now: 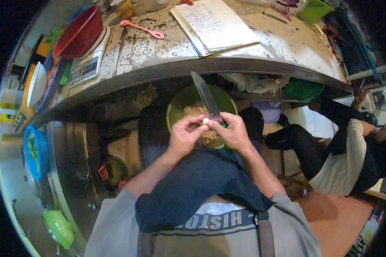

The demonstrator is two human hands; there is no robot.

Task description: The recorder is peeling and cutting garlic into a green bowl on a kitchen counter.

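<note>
Between the fingertips of my left hand [188, 131] is a small pale piece [206, 121], which looks like a garlic clove. My right hand [233, 131] grips a kitchen knife [205, 91], its blade pointing up and away from me. The right thumb reaches over to the clove, so both hands meet there. Below them, a green bowl [170, 110] rests at my lap with light brown pieces inside, partly hidden by my hands. A bit of green shows beside the right hand; I cannot tell whether it is the knife's handle.
Ahead stands a worn counter [141, 48] with an open notebook [218, 27], a pink spoon [143, 29], a kitchen scale [87, 69] and a red basin [80, 30]. A blue basin [37, 152] with greens is at left. Another person [337, 154] sits at right.
</note>
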